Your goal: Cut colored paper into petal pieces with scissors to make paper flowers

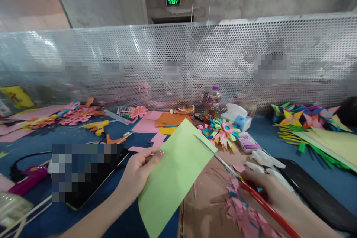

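My left hand [145, 167] pinches the left edge of a light green paper sheet [173, 178], which is held up, tilted, above the table. In my right hand [267, 189] is a pair of scissors [227, 167] with a long red handle and narrow metal blades. The blades lie across the sheet near its upper right edge; whether they are parted is hard to tell. Below my right hand, pink and blue folded paper strips [242, 212] lie on a brown board [203, 208]. Blurring hides how the fingers sit in the handle.
A phone or tablet [97, 178] and a yellow glue gun [97, 127] lie left. Paper flowers [224, 132], a drink bottle [213, 104] and tissues [237, 115] stand behind. A black phone-like slab [315, 193] is at right. A perforated metal screen [134, 70] closes the back.
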A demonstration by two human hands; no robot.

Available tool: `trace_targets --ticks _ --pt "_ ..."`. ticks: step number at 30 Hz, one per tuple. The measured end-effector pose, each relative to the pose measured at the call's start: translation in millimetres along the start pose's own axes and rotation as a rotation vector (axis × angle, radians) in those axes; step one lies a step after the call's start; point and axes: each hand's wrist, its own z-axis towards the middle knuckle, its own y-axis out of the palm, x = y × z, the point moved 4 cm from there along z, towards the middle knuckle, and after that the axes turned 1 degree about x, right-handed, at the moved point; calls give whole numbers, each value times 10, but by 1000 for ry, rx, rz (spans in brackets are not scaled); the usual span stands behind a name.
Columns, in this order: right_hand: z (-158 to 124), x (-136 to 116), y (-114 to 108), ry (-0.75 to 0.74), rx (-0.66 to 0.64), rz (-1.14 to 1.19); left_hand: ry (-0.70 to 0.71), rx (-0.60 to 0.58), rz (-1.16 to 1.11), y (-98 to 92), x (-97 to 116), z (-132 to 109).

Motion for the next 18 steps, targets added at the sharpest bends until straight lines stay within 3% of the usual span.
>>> trace_targets --ticks 5,14,18 --pt "-2 -39 -14 -9 70 -97 20 -24 7 -13 4 11" --pt "-26 -47 42 -107 25 -65 28 -1 16 -46 29 34" --pt "-53 -41 85 -82 109 -41 55 -9 54 -50 55 25"
